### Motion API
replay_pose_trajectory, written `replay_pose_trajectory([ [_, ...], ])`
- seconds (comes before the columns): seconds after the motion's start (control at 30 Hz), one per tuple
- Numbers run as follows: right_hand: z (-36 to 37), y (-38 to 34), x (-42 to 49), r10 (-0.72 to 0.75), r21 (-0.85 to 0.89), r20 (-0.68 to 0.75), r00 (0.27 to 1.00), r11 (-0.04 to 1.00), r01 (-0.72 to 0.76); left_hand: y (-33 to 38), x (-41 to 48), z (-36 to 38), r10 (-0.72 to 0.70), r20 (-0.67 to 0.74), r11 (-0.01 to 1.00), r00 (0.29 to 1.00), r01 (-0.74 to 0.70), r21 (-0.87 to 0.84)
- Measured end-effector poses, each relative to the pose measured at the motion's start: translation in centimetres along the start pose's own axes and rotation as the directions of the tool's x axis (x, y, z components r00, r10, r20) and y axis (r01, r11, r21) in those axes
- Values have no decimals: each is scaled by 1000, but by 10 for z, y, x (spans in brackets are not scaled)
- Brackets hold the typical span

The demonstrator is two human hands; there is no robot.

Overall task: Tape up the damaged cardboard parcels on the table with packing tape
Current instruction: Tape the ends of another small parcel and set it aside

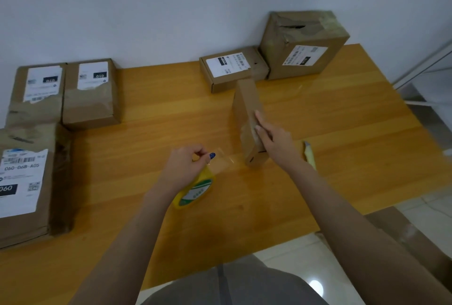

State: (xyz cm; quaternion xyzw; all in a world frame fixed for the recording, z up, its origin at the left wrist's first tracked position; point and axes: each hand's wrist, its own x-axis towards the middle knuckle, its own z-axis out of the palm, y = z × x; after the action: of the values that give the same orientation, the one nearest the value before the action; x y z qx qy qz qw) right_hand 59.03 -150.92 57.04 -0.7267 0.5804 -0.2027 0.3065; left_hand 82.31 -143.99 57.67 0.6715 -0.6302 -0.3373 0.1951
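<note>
Near edge of the worktop (244, 207): our left hand (186, 167) is clamped on the yellow tape roll (195, 191), thumb and fingers pinching a clear strip (221, 159) that runs right to a small parcel (248, 121) stood on edge at centre. Our right hand (274, 141) lies flat, fingers together, against the parcel's side, steadying it w/o gripping. Just right, a yellow cutter (310, 155) waits. Risk, we judge: pull too hard and the upright box tips, or the slack strip folds on itself. Far left and far right, more torn parcels, incl. a big ripped box (303, 45).
</note>
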Motion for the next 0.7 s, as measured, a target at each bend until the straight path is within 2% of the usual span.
replay_pose_trajectory([
  [0.27,-7,-10,-4,105,148,50,993,983,-111,-1,0,6,-17,-30,1000,999,17,-8],
  [0.37,-12,-12,2,98,-4,99,990,995,-98,0,-3,7,-26,-41,999,999,24,-48],
  [0.43,-15,-21,5,46,-115,17,999,992,-44,2,-5,7,-30,-60,995,998,24,-96],
  [0.5,-15,-41,4,-4,-13,-126,992,1000,3,2,-7,7,-42,-85,987,996,29,-155],
  [0.53,-14,-54,2,1,71,-126,992,997,8,2,-7,6,-50,-100,984,994,32,-178],
  [0.57,-12,-68,-2,16,144,-60,998,990,-7,1,-8,6,-56,-119,980,991,32,-199],
  [0.63,1,-83,-9,79,192,169,982,975,-112,-1,-10,7,-55,-165,969,985,13,-246],
  [0.7,14,-87,-11,142,198,281,949,959,-203,-4,-14,10,-57,-197,963,979,2,-268],
])
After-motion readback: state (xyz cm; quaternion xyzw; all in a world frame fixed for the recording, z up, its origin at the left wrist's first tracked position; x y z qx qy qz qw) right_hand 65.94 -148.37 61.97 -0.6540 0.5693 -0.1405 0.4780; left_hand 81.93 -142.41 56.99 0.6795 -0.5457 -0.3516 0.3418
